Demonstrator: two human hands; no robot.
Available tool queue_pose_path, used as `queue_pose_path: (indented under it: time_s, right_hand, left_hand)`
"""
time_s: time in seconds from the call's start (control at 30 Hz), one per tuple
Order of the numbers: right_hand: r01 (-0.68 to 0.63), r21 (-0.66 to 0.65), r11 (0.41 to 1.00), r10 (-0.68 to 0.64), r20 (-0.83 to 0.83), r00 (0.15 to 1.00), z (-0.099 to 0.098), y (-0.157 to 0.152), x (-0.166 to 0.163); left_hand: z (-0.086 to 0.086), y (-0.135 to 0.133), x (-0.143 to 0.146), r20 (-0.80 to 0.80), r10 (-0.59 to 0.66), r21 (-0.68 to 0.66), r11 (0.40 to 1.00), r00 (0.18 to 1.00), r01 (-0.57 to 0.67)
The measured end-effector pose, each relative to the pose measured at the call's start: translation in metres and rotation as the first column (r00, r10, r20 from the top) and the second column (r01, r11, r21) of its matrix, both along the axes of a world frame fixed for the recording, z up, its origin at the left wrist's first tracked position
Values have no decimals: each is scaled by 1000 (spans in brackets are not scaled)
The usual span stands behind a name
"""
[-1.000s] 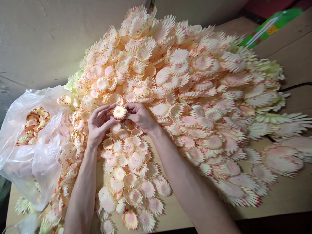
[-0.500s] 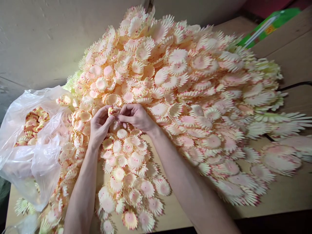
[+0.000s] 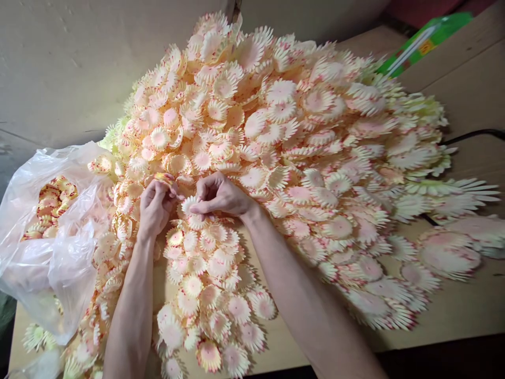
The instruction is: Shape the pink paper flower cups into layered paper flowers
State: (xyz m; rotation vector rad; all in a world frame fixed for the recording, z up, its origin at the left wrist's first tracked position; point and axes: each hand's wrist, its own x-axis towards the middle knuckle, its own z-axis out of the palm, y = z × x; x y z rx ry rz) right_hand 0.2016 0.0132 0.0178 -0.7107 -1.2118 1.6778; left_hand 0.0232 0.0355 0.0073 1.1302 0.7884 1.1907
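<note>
Pinched in my left hand (image 3: 155, 206) is a small artificial flower piece with yellow and red edges (image 3: 164, 178), partly hidden by the fingers. My right hand (image 3: 223, 196) is close beside it, its thumb and forefinger closed on the edge of a pale round petal piece with a fringed rim (image 3: 188, 204). A narrow strip of loose petal pieces (image 3: 193, 285) runs from under my hands toward the table's near edge. Behind and to the right rises a large heap of such petal pieces (image 3: 282, 113), cream with pink centres and red tips.
At the left, a clear plastic bag (image 3: 73, 268) holds more flower pieces. A green packet (image 3: 428, 45) lies at the back right, near a black cable (image 3: 473, 134). The wooden table (image 3: 290, 350) borders a pale wall (image 3: 67, 63).
My hands have moved apart; both were on the flower piece together. The left has drawn it slightly left, while the right has come down to a pale petal piece. The view has shifted slightly.
</note>
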Motion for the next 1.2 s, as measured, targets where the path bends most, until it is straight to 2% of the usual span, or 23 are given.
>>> queue_pose_path:
  time_s: [0.07,0.23,0.4,0.57,0.87,1.2]
  right_hand:
    - [1,10,1000,-1,0,1000,-2,1,1]
    - [110,93,990,-102,-84,991,-8,5,0]
    - [201,33,979,-197,-95,976,-4,6,-4]
    - [207,14,978,-206,-52,977,-2,6,-5]
    - [205,11,979,-204,-25,979,-1,6,-6]
    - [200,-19,980,-201,-59,978,-2,8,-6]
  left_hand:
    - [4,1,-2,24,16,-19,1000,1000,-16]
    - [5,1,-5,-9,-131,42,990,991,131]
    - [2,0,-7,0,-153,93,984,988,152]
    - [-2,2,-7,14,-112,84,990,994,110]
    - [-8,4,-9,-22,-150,77,985,988,151]
    - [-1,2,-7,-14,-143,55,988,990,143]
